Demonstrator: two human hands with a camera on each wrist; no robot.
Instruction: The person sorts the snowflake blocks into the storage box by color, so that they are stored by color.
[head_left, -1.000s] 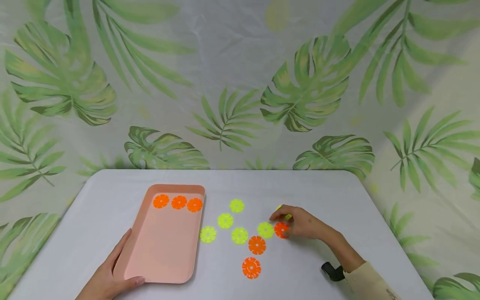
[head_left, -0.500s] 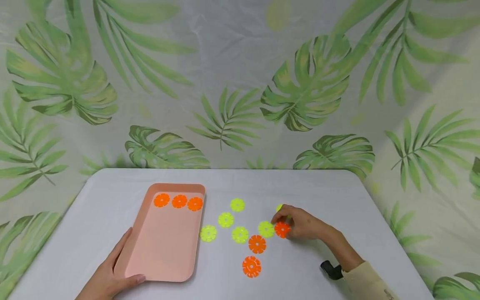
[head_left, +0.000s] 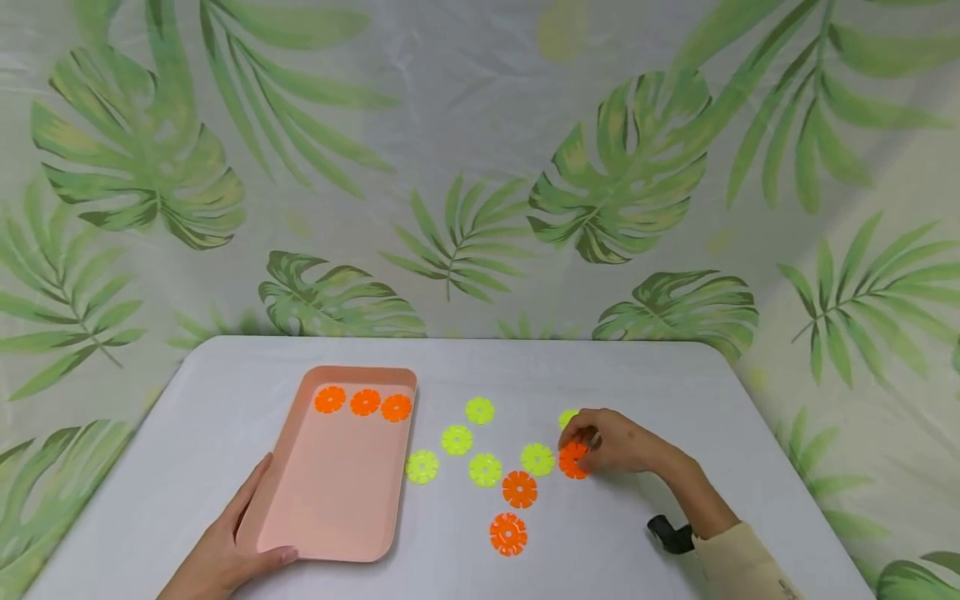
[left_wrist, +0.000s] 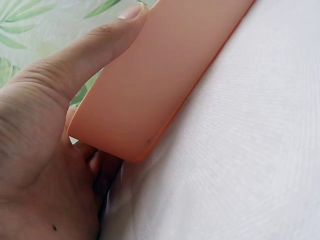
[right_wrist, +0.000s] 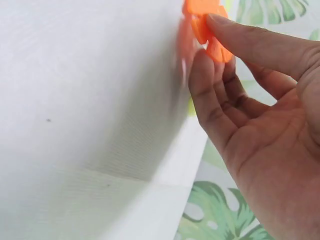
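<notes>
A pink rectangular tray lies on the left of the table. My left hand grips its near left corner, thumb on the near edge; the left wrist view shows the thumb along the outer wall. Three orange notched discs form a row at the tray's far end. Right of the tray, my right hand pinches another orange notched disc between thumb and fingers. In the right wrist view this disc stands tilted at the fingertips.
Several yellow-green notched discs are spread right of the tray, one partly behind my right hand. Nearer me lie an orange disc and what may be stacked orange discs. A leaf-patterned cloth hangs behind the white table.
The orange disc at my right hand has tilted up from the table, now pinched in the fingers. My left hand keeps its hold on the tray. The head view has shifted slightly.
</notes>
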